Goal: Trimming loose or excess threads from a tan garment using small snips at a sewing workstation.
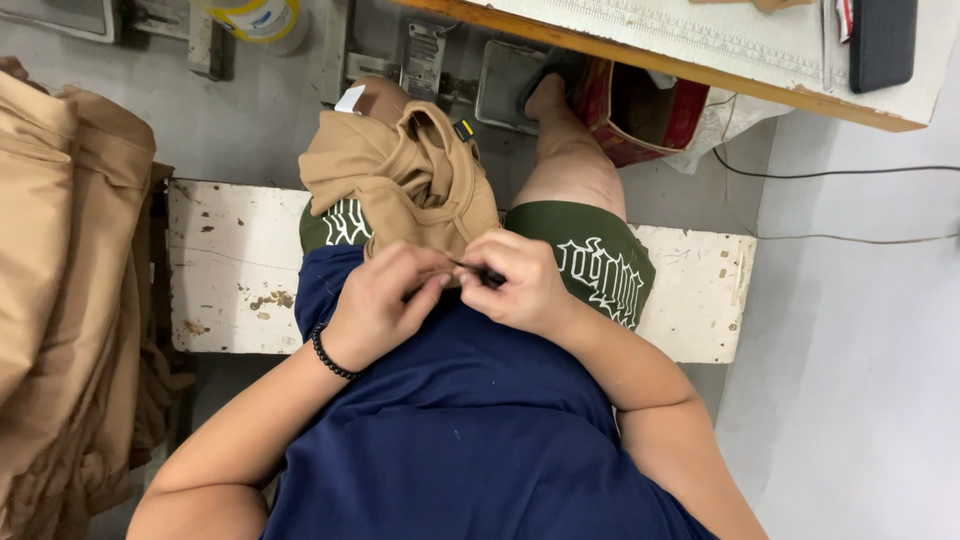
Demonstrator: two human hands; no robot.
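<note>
We see the soft, light tan garment (405, 175) draped limp over our lap, its edge pinched in our left hand (385, 300) while our right hand (520, 280) closes on a small dark tool (478, 270).

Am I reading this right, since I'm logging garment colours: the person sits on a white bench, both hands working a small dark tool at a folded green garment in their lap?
Not quite: the garment is tan, not green; the green is the person's shorts. The head view shows it. The rest holds: white bench, left hand and right hand at the small dark tool.
</note>
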